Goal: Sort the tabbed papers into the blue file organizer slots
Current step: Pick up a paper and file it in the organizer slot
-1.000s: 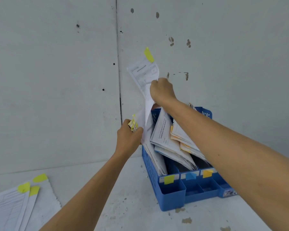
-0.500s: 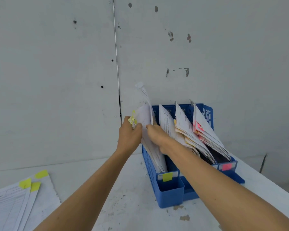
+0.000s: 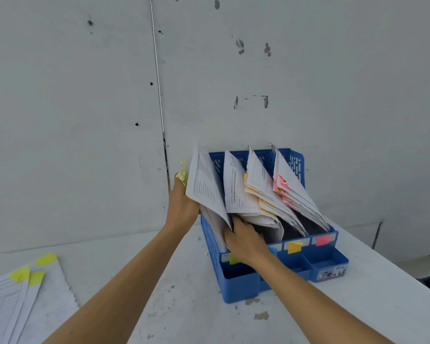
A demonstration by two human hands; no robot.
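Tabbed white paper sheaf (image 3: 204,189), yellow-flagged, in slot beneath grip of blue plastic file organizer (image 3: 241,286); left hand (image 3: 181,204) clamped on outer edge. Right hand (image 3: 246,240) below grip, fingers buried in slot, closure indeterminate. Risk: sheets buckle at slot floor if pushed; release lets sheaf flop outward.

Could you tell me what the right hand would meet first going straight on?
Most likely the right hand meets the yellow-tabbed papers in the blue file organizer's leftmost slot; depth is unclear.
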